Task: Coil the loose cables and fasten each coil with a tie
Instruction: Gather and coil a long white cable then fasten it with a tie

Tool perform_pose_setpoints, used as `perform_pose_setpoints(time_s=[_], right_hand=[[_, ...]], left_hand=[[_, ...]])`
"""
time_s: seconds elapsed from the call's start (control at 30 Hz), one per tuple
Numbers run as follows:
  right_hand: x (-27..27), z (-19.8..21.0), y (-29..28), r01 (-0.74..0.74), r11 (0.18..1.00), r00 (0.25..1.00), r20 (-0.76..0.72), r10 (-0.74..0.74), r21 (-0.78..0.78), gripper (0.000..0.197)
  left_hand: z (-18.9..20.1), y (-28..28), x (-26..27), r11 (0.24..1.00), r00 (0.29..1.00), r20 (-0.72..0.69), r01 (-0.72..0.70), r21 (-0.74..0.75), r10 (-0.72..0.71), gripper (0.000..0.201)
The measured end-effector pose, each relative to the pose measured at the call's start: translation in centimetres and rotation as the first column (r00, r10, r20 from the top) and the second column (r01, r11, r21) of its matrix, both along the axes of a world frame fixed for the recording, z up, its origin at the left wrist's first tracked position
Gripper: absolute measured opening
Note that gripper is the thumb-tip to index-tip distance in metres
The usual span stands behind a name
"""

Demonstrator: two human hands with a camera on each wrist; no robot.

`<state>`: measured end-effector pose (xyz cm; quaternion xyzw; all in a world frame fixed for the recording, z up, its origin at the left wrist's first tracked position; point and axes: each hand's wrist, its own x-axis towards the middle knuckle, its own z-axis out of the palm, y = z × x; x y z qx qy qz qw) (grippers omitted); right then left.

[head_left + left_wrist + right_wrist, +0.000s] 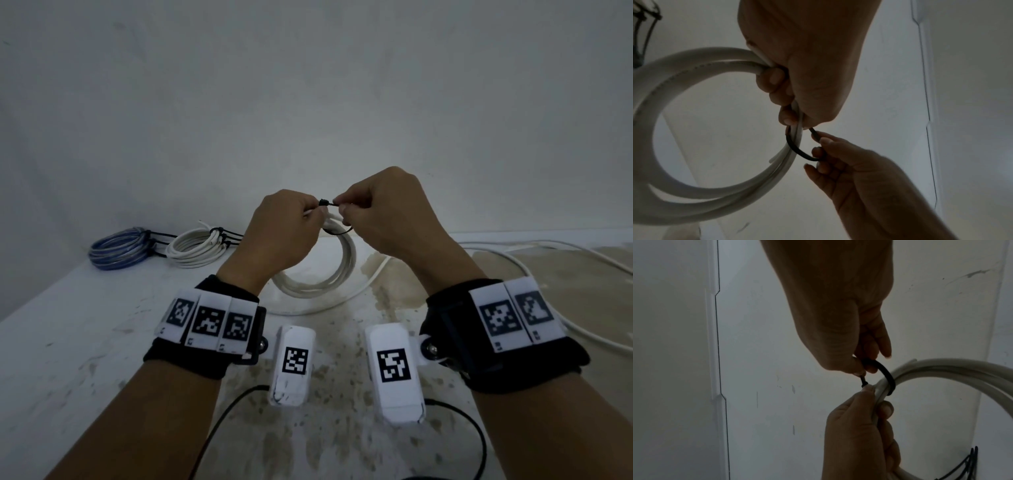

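Observation:
A white cable coil (318,281) hangs from my left hand (284,229), whose fingers curl round its top strands above the table. A black tie (329,203) loops round those strands. My right hand (373,212) pinches the tie's tail just right of the tie's head. In the left wrist view the coil (674,129) curves left of the fist and the tie (797,149) arcs from the strands to the right hand's fingertips (822,139). The right wrist view shows the tie (885,374) wrapped over the coil (941,368) between both hands.
Two tied coils lie at the table's back left: a blue one (118,248) and a white one (197,248), each with black tie tails. A loose white cable (548,260) trails over the stained table (85,342) at the right. The wall stands close behind.

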<state>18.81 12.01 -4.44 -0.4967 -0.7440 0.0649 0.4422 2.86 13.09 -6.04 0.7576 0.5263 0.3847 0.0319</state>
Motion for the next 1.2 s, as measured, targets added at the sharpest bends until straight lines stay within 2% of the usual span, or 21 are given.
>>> perform_pose_setpoints(time_s=[0.07,0.2,0.37,0.47,0.57,0.63,0.73,0.87,0.9,0.97,1.03,1.13,1.2], right_hand=[[-0.3,-0.1,0.1,-0.008,1.0,1.0,-0.001,0.008,0.001,0.015],[-0.5,-0.6,0.6,0.033,0.999,0.997,-0.069,-0.031,0.025,0.009],[-0.3,-0.3,0.5,0.018,0.999,0.979,-0.203,-0.025,-0.037,0.021],[-0.1,0.1,0.2,-0.025,0.982,0.943,-0.332,-0.04,-0.188,0.03],[0.5,0.6,-0.3,-0.125,0.938,0.906,-0.422,-0.025,-0.324,0.018],[0.8,0.9,-0.4,-0.143,0.917,0.903,-0.429,-0.034,-0.373,0.017],[0.7,0.9,-0.2,-0.12,0.912,0.92,-0.389,-0.045,-0.391,0.029],[1.9,0.8,0.5,0.113,0.953,0.947,-0.258,-0.189,-0.283,0.027],[2.4,0.9,0.5,0.104,0.956,0.942,-0.281,-0.183,-0.273,0.027],[2.8,1.2,-0.2,-0.009,0.934,0.933,-0.34,-0.121,-0.357,0.03],[2.8,1.3,-0.6,-0.077,0.894,0.949,-0.307,-0.07,-0.442,0.039],[2.2,1.1,-0.4,-0.078,0.902,0.964,-0.261,-0.039,-0.424,0.037],[1.8,0.9,-0.2,-0.102,0.923,0.943,-0.331,-0.029,-0.372,0.03]], left_hand=[[-0.1,0.0,0.1,0.999,0.998,-0.066,-0.005,0.039,0.007,0.032],[-0.1,-0.3,0.1,0.991,0.994,-0.082,0.077,0.109,-0.068,0.026],[0.1,-0.5,0.3,0.974,0.989,-0.021,0.149,0.173,-0.148,0.03],[0.3,-0.9,0.5,0.961,0.968,0.037,0.24,0.134,-0.247,0.023],[0.2,-1.3,0.7,0.945,0.947,0.024,0.318,0.072,-0.32,0.027],[0.2,-1.3,0.8,0.933,0.933,0.013,0.358,0.036,-0.359,0.026],[0.3,-1.4,0.6,0.921,0.921,0.011,0.389,-0.003,-0.389,0.028],[0.1,-2.2,1.6,0.882,0.881,-0.058,0.465,-0.083,-0.47,0.025],[-0.2,-2.3,2.2,0.88,0.878,-0.073,0.468,-0.083,-0.474,0.026],[-0.4,-2.1,2.8,0.895,0.894,-0.042,0.444,-0.046,-0.446,0.032],[-0.5,-1.5,2.6,0.919,0.918,0.038,0.395,0.005,-0.395,0.032],[-0.4,-1.0,1.8,0.939,0.935,0.088,0.343,0.032,-0.344,0.031],[-0.4,-1.1,1.8,0.941,0.938,0.078,0.338,0.015,-0.338,0.03]])
